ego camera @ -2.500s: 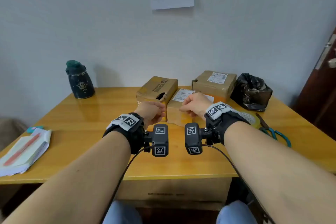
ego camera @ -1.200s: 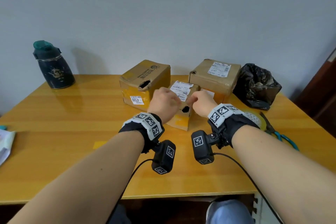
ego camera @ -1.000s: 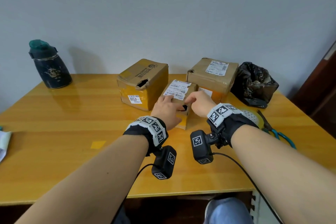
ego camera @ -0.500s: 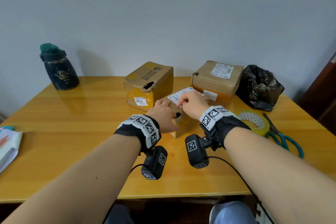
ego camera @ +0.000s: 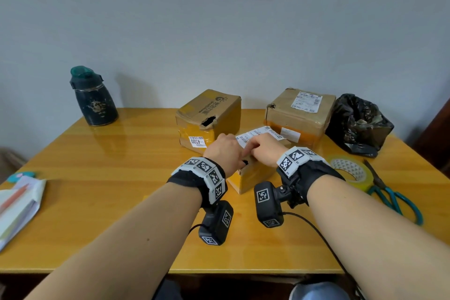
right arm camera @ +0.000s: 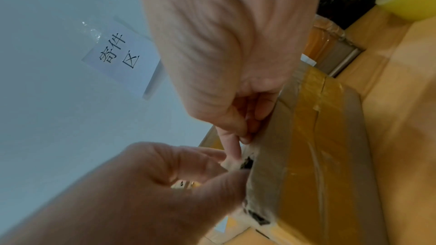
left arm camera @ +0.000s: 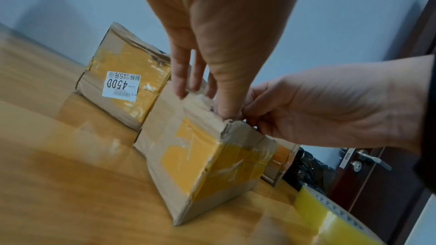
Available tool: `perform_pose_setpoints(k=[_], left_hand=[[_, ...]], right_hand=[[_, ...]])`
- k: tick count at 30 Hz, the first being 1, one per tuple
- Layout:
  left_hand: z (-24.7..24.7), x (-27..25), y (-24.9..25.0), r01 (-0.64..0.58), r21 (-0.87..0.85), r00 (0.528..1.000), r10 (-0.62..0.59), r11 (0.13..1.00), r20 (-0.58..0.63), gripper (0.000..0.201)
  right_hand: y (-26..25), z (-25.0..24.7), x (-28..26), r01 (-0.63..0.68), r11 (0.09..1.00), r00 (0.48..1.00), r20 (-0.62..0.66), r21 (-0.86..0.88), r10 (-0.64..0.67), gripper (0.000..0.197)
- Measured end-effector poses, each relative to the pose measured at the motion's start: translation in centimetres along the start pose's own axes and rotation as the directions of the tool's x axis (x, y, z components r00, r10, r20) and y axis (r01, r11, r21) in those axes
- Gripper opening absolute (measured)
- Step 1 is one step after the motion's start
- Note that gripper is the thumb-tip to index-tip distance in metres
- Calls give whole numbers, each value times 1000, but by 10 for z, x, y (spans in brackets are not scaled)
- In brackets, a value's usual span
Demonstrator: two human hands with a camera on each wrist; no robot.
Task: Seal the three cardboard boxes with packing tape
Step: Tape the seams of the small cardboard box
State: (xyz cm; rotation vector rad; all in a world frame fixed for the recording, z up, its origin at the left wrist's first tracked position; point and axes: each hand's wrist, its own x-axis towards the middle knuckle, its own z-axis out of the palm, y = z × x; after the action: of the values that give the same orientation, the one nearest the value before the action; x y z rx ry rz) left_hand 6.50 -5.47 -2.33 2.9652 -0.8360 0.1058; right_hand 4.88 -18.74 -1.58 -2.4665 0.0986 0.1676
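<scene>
- Head view: both your hands meet on the near box (ego camera: 255,174), which stands on the wooden table (ego camera: 121,178) in front of two more cartons. Your left hand (ego camera: 225,152) rests on its top left edge and your right hand (ego camera: 265,151) lies over the white label on top, fingers curled. The left box (ego camera: 209,117) with a torn corner stands behind, the right box (ego camera: 300,114) behind to the right. The roll of yellow tape (ego camera: 350,172) lies flat by your right wrist, with scissors (ego camera: 394,197) just beside it and a black bag (ego camera: 359,124) behind. A dark bottle (ego camera: 93,100) stands far left.
- Left wrist view: your left hand (left arm camera: 212,44) has straight fingers pressing down on the near box's (left arm camera: 200,156) torn top edge; your right hand (left arm camera: 330,111) pinches that edge beside them.
- Right wrist view: your right hand (right arm camera: 224,53) pinches the ragged edge of the near box (right arm camera: 306,156) between thumb and fingertips; the left hand (right arm camera: 141,183) touches the same edge below.
</scene>
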Motion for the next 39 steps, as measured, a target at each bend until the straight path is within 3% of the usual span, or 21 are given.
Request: perform_pose_setpoints(k=[2, 3, 5, 7, 9, 12, 15, 18, 21, 28, 39], left_hand=[[0, -2, -1, 50, -57, 993, -55, 997, -102, 34], [-3, -4, 0, 114, -93, 988, -123, 989, -95, 40], [-8, -6, -2, 295, -155, 954, -284, 943, 94, 45], [-5, -6, -8, 488, -383, 858, -351, 784, 375, 40], [-6, -10, -11, 632, -574, 764, -292, 521, 576, 31], [-5, -12, -15, 666, -632, 745, -297, 397, 598, 22], [-3, -12, -13, 693, -657, 721, -262, 296, 642, 21], [4, -12, -15, 674, -686, 738, -296, 272, 607, 17], [12, -14, -18, 653, -733, 751, -287, 189, 595, 19], [23, -26, -25, 616, -786, 767, -187, -53, 614, 18], [13, -31, -30, 595, -799, 793, -95, -91, 602, 12]], right_hand=[[1, -1, 0, -4, 1000, 1000, 4, 26, 4, 45], [1, -3, -1, -3, 999, 1000, 9, 34, 3, 46], [-1, -4, -3, 3, 1000, 999, 38, 28, -4, 47], [-3, -4, -5, -7, 1000, 999, 54, 22, 5, 42], [-4, -3, -5, -2, 1000, 999, 53, 16, 1, 40], [-10, -1, -6, 16, 997, 996, 90, -80, -9, 27], [-16, 0, -10, 10, 978, 992, 124, -209, 16, 39], [-19, 2, -11, 45, 935, 994, 111, -353, -6, 44], [-24, 7, -9, 6, 894, 992, 114, -448, 50, 41], [-24, 7, -9, -54, 945, 979, 169, -322, 113, 28], [-19, 1, -16, -58, 987, 987, 139, -153, 79, 26]])
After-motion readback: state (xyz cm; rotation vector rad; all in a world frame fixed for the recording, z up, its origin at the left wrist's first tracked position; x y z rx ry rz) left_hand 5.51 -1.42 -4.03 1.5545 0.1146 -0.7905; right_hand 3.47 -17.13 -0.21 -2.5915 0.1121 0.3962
